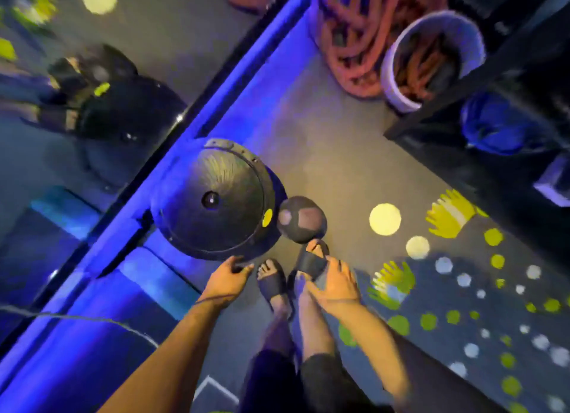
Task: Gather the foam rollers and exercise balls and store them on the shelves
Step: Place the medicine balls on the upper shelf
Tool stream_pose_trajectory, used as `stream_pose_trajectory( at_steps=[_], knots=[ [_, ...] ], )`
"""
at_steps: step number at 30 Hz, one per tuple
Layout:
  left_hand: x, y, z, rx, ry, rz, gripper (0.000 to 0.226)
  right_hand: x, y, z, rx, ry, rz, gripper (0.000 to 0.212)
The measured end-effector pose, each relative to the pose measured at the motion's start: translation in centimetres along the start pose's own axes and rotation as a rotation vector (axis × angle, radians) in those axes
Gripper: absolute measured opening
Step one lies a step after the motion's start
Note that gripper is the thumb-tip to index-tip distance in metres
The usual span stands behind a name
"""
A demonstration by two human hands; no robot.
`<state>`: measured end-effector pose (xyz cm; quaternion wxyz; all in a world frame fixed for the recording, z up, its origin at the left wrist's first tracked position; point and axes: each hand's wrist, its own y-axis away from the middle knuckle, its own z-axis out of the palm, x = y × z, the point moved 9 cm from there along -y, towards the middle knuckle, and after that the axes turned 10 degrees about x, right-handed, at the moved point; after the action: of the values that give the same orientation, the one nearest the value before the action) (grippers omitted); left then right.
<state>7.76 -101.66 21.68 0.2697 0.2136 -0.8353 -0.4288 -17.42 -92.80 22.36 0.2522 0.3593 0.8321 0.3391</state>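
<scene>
A dark half-dome balance ball (216, 198) stands on the floor against the mirror wall, its flat black base facing me. Right beside it lies a small dark medicine ball (301, 219) with paler patches, touching my raised sandal toe. My left hand (227, 279) reaches down with loosely spread fingers, just short of the dome's lower rim and holding nothing. My right hand (334, 284) hangs over my right foot with relaxed fingers, empty. A blue ball (496, 125) sits on the lowest level of the dark shelf unit (456, 91) at the right.
A mirror wall with a blue-lit base strip (216, 104) runs diagonally at left. Thick orange battle ropes (351, 42) lie piled at the back, some in a white bucket (398, 88). The grey floor carries yellow and white dots (385, 219). My sandalled feet (273, 281) stand below the balls.
</scene>
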Motion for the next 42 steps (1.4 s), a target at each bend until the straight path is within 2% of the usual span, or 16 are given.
stream_pose_trajectory(
  at_steps=[4, 6, 8, 11, 16, 19, 22, 24, 25, 27, 28, 30, 32, 35, 39, 42],
  knots=[
    [-2.0, -11.6, 9.1, -0.052, 0.198, -0.075, 0.043, 1.2, -12.3, 6.7, 0.01, -0.089, 0.015, 0.134],
    [-1.8, -17.0, 13.3, -0.041, 0.366, -0.13, 0.031, 0.4, -19.3, 9.5, -0.015, 0.089, -0.096, 0.147],
    [-2.2, -21.7, 17.9, -0.077, 0.483, -0.198, 0.013, -1.2, -25.2, 12.1, 0.056, 0.386, -0.284, 0.156],
    [-4.0, -27.3, 24.3, -0.156, 0.547, -0.329, 0.03, -3.1, -31.8, 16.5, 0.057, 0.432, -0.353, 0.165],
    [-5.2, -30.4, 30.4, -0.178, 0.914, -0.603, 0.065, -4.5, -38.7, 17.7, -0.043, 0.256, -0.343, 0.159],
    [-2.0, -32.4, 32.3, -0.171, 1.118, -0.563, 0.066, -2.7, -41.0, 15.6, -0.161, 0.065, -0.246, 0.164],
    [1.5, -34.1, 31.4, -0.16, 1.197, -0.425, 0.072, 0.4, -40.1, 14.7, -0.118, -0.237, -0.119, 0.13],
    [1.5, -34.4, 30.8, -0.129, 1.123, -0.348, 0.087, 2.3, -37.9, 14.7, -0.033, -0.478, -0.073, 0.094],
    [0.8, -34.5, 30.9, -0.098, 1.042, -0.343, 0.093, 3.3, -36.4, 14.5, 0.006, -0.565, -0.062, 0.087],
    [0.9, -31.8, 29.2, -0.017, 0.793, -0.321, 0.097, 6.6, -32.3, 13.1, 0.081, -0.738, 0.045, 0.098],
    [1.5, -29.3, 28.1, 0.0, 0.743, -0.323, 0.092, 8.0, -29.2, 11.6, 0.123, -0.807, 0.099, 0.102],
    [3.9, -23.7, 25.2, 0.05, 0.687, -0.274, 0.077, 8.3, -22.5, 6.8, 0.179, -0.895, 0.139, 0.093],
    [8.2, -16.2, 21.5, 0.035, 0.536, -0.202, 0.085, 7.7, -14.4, 0.4, 0.181, -1.011, 0.199, 0.078],
    [20.1, -2.1, 13.4, 0.016, 0.418, -0.052, 0.087, 6.1, -3.2, -12.9, 0.301, -1.148, 0.221, 0.079],
    [39.3, 18.6, 3.9, -0.025, 0.389, 0.227, 0.068, 5.0, 9.3, -34.6, 0.596, -1.215, 0.159, 0.119],
    [53.0, 31.9, 0.4, -0.061, 0.485, 0.564, 0.07, 6.3, 17.6, -51.2, 0.804, -1.268, -0.026, 0.1]
  ],
)
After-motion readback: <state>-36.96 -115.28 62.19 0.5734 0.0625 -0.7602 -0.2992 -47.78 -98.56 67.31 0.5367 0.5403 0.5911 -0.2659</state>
